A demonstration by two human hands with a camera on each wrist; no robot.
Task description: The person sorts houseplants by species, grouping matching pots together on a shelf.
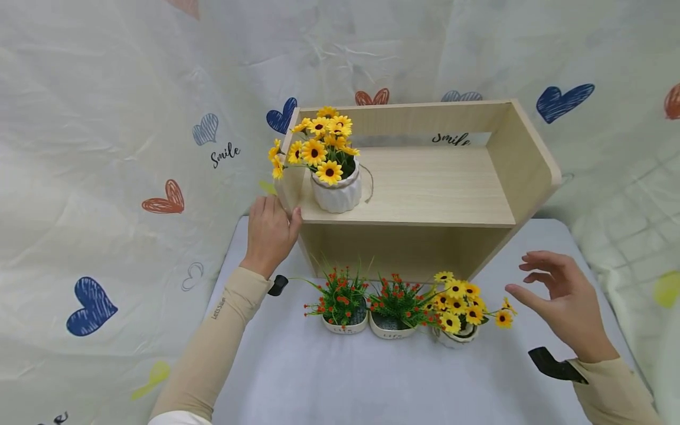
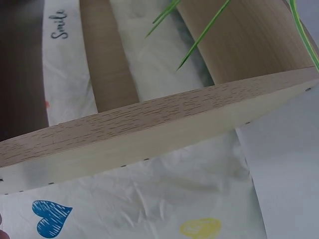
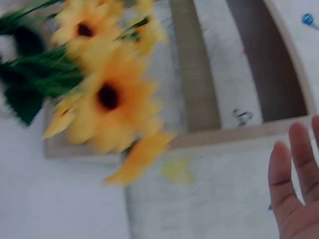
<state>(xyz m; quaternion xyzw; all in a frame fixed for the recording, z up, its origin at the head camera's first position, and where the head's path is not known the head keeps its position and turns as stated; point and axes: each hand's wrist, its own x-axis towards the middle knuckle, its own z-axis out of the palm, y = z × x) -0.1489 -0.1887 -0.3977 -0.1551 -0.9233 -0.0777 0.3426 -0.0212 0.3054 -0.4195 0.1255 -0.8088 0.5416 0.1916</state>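
Observation:
My left hand (image 1: 270, 233) is beside the left side panel of a light wooden two-tier shelf (image 1: 425, 183), its thumb overlapping the panel's front edge in the head view. Only fingertips (image 2: 3, 234) show in the left wrist view, outside the panel. To the right of the shelf, my right hand (image 1: 565, 301) hovers with fingers spread and nothing in them. A white pot of yellow sunflowers (image 1: 336, 192) stands at the left of the upper tier. Nearest to the right hand is another sunflower pot (image 1: 457, 337) on the table, its blooms blurred in the right wrist view.
Two oval white pots with red-flowered grass, one at the left (image 1: 345, 328) and one in the middle (image 1: 393, 333), stand in a row before the lower tier. A pale cloth covers the table (image 1: 372, 383). Behind hangs a curtain (image 1: 106, 147) printed with hearts.

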